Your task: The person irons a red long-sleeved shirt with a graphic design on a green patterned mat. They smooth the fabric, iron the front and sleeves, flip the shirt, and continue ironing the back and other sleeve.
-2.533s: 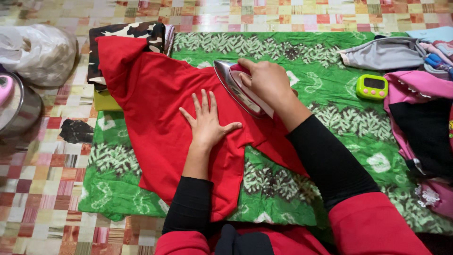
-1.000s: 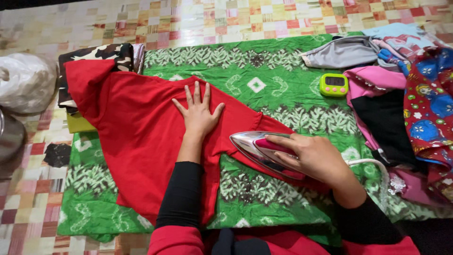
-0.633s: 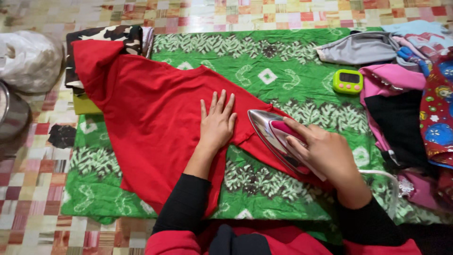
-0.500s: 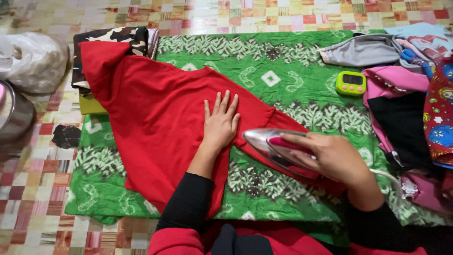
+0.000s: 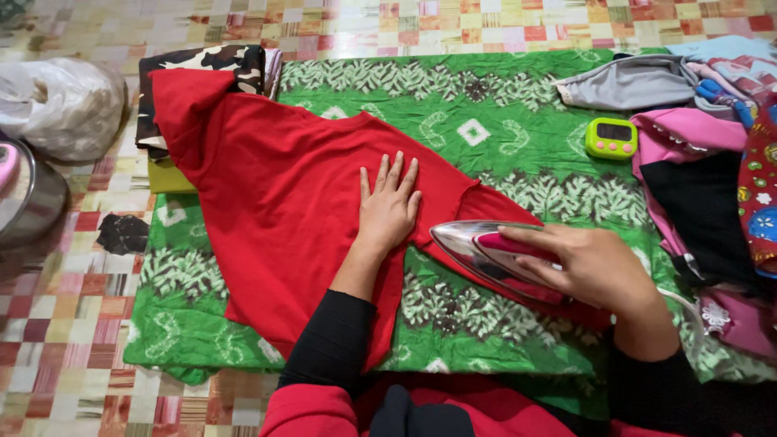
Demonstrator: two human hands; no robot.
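A red T-shirt lies spread on a green patterned cloth on the floor. My left hand presses flat on the shirt near its right sleeve, fingers together and pointing away from me. My right hand grips the pink handle of a silver clothes iron, which rests on the shirt's sleeve, its tip pointing left toward my left hand. The far end of the sleeve is hidden under the iron and my hand.
A lime-green digital timer sits on the cloth at the right. A pile of coloured clothes fills the right edge. Folded camouflage fabric lies at the back left. A plastic bag and a metal pot stand on the tiled floor.
The iron went from the shirt's upper middle down to the right sleeve, then turned flatter and slid a little right. My left hand shifted right, its fingers closing together beside the sleeve.
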